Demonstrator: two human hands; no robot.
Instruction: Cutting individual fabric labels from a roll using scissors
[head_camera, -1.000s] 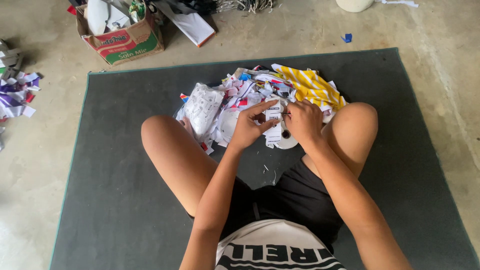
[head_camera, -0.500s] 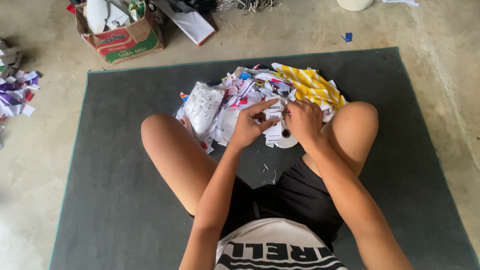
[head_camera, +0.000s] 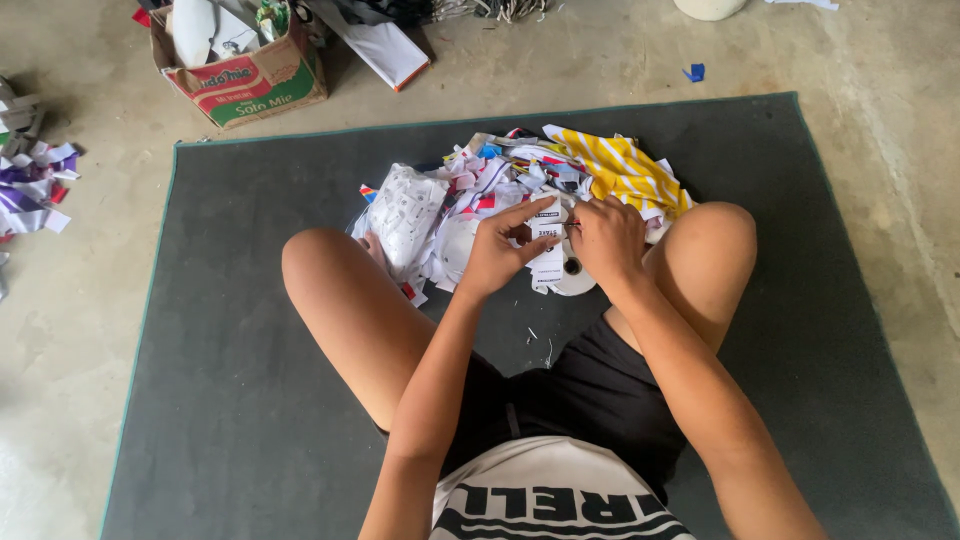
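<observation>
Scrap pile (head_camera: 480, 190) on mat (head_camera: 240, 380), between knees.

A white rectangular label (head_camera: 546, 240) with black print sits between the 2 hands, left hand (head_camera: 497, 255) and right hand (head_camera: 606, 240) both pinching it, above a heap of cut paper scraps (head_camera: 500, 190) on the grey mat (head_camera: 250, 380). At the top left, on the concrete floor, stands an open cardboard carton (head_camera: 245, 80) with a red, green and white printed side.
</observation>
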